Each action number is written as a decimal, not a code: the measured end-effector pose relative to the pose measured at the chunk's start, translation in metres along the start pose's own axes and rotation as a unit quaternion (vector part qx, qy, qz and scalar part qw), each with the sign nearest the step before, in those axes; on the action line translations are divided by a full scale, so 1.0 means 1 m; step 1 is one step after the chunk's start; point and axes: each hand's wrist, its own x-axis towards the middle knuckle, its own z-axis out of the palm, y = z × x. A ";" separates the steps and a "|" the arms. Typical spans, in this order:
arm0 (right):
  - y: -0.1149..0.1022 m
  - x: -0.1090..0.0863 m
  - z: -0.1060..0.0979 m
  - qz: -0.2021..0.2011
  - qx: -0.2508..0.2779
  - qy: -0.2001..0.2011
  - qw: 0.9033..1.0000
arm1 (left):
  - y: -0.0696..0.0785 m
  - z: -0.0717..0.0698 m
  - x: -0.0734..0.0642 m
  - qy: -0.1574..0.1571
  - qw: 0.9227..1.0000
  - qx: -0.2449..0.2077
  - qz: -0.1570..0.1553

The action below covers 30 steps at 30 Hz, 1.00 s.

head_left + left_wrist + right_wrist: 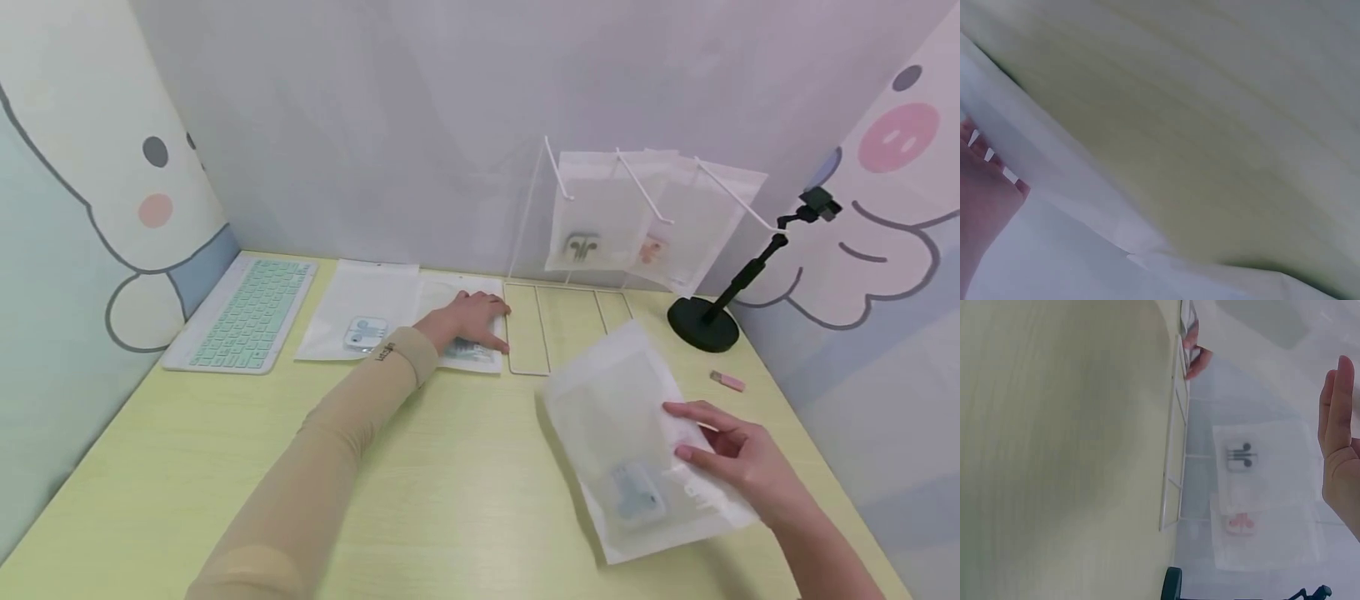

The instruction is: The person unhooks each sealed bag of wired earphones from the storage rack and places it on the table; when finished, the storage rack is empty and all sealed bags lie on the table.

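My right hand (750, 454) pinches the edge of a translucent white pouch (607, 408) between thumb and fingers, holding it tilted over the right front of the table. Through its lower part shows a small case of earphones (637, 496). Farther back, my left hand (474, 317), fingers spread, rests on another white pouch (437, 293) lying flat and covers part of its contents. Beside that, to the left, lies a pouch (375, 292) with a pale earphone case (367, 332). In the left wrist view, the left hand (988, 187) is against white sheeting.
A white wire rack (558, 169) stands at the back wall, its hooks bearing hung pouches (603, 196) with earphones. A mint-keyed keyboard (247, 312) lies back left. At right are a black stand (703, 325) and a pink USB stick (727, 382).
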 end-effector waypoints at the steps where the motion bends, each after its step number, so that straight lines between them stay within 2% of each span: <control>1: -0.001 0.000 0.004 0.001 0.006 -0.005 1.000 | 0.000 0.000 0.000 0.002 1.000 0.001 -0.001; 6: 0.003 -0.001 0.018 0.000 0.011 -0.030 0.999 | -0.001 0.001 0.000 0.013 1.000 -0.003 -0.003; 12: 0.009 -0.006 0.022 0.032 -0.056 -0.059 0.996 | 0.002 0.003 0.001 0.026 1.000 0.002 -0.008; 18: 0.021 -0.009 0.027 0.016 -0.114 -0.123 0.986 | 0.001 0.007 0.001 0.026 0.999 0.017 -0.018; 22: 0.025 -0.007 0.037 0.027 -0.138 -0.160 0.977 | 0.001 0.006 0.000 0.024 0.999 0.018 -0.031; 30: 0.026 0.003 0.062 0.037 -0.182 -0.208 0.960 | 0.005 0.003 -0.002 0.023 0.999 0.009 -0.039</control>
